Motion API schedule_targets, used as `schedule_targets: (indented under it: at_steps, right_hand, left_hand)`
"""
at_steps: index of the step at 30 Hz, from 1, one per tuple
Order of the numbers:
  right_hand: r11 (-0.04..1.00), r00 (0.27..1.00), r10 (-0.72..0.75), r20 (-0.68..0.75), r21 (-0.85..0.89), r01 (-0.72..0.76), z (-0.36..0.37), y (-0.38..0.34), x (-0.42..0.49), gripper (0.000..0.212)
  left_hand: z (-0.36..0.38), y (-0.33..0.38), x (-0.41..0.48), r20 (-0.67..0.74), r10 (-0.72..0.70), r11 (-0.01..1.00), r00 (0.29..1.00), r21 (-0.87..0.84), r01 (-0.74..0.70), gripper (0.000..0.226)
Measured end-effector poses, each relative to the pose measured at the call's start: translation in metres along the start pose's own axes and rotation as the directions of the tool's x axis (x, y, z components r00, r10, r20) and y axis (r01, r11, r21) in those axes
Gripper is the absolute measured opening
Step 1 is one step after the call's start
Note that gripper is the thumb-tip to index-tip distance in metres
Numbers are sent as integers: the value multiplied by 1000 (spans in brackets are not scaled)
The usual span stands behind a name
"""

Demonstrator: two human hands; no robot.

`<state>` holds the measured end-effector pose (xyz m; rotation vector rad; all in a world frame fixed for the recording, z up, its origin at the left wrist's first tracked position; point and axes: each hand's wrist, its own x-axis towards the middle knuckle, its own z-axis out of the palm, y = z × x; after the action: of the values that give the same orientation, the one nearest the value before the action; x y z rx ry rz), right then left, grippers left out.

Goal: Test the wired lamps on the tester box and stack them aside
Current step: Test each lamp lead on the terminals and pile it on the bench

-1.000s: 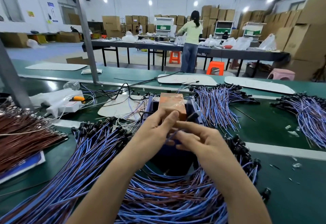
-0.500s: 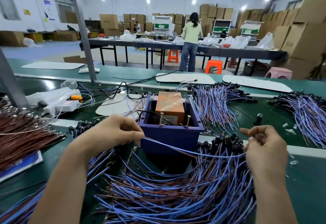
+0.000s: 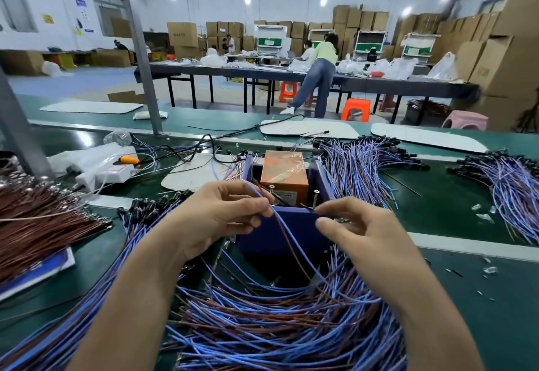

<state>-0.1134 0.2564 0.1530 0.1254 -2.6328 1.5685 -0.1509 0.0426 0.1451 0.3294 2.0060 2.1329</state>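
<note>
A dark blue tester box [image 3: 280,233] stands in front of me with an orange block [image 3: 284,173] inside and two upright screw posts [image 3: 315,197] at its near rim. My left hand [image 3: 215,219] pinches the blue and brown wires of one lamp [image 3: 287,233] just left of the box rim. Over the rim's right corner, my right hand [image 3: 358,230] pinches the small dark lamp end [image 3: 339,220]. A big heap of blue and brown wired lamps [image 3: 277,321] lies below my hands.
More wired lamp bundles lie at the left [image 3: 87,283], behind the box [image 3: 358,163] and at the far right [image 3: 507,184]. Brown wires [image 3: 38,221] pile at the left edge. A white power strip [image 3: 108,172] and a grey post [image 3: 140,49] stand at the back left.
My hands, spread wide apart half a second ago with a wire stretched between them, have come together at the near rim of the tester box.
</note>
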Motion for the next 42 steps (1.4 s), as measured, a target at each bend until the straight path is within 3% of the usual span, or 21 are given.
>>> schedule_targets:
  at_steps: [3, 7, 10, 13, 16, 22, 29, 39, 42]
  right_hand:
    - [989, 990, -114, 78, 103, 106, 21, -9, -1, 13]
    - [988, 988, -153, -37, 27, 154, 39, -6, 4, 17]
    - [992, 985, -103, -139, 57, 112, 35, 0, 9, 22]
    - [999, 981, 35, -193, 16, -32, 26, 12, 15, 17]
    - [986, 976, 164, -146, -4, -166, 21, 24, 18, 15]
    - [976, 977, 186, -108, -93, -196, 26, 27, 20, 16]
    - [966, 972, 217, -95, -120, -227, 26, 27, 19, 25]
    - [968, 969, 243, -48, -61, -245, 24, 25, 17, 22]
    - [982, 980, 188, 59, -12, -188, 22, 22, 15, 20]
  left_hand:
    - [14, -2, 3, -6, 25, 999, 1000, -29, -25, 21]
    - [26, -6, 7, -69, 16, 999, 997, -44, -19, 15]
    - [24, -12, 13, -168, 0, 1000, 986, 25, 4, 12]
    - [17, -20, 18, -247, -31, 999, 968, 33, 40, 12]
    - [16, -30, 21, -195, -121, 992, 973, -42, 115, 13]
    - [17, -40, 26, -153, -197, 961, 968, -228, 160, 10]
    - [23, -45, 28, -190, -226, 973, 955, -93, 212, 15]
    - [21, -42, 28, -196, -250, 968, 948, -72, 240, 18]
    - [18, -39, 26, -124, -228, 974, 966, -48, 223, 18]
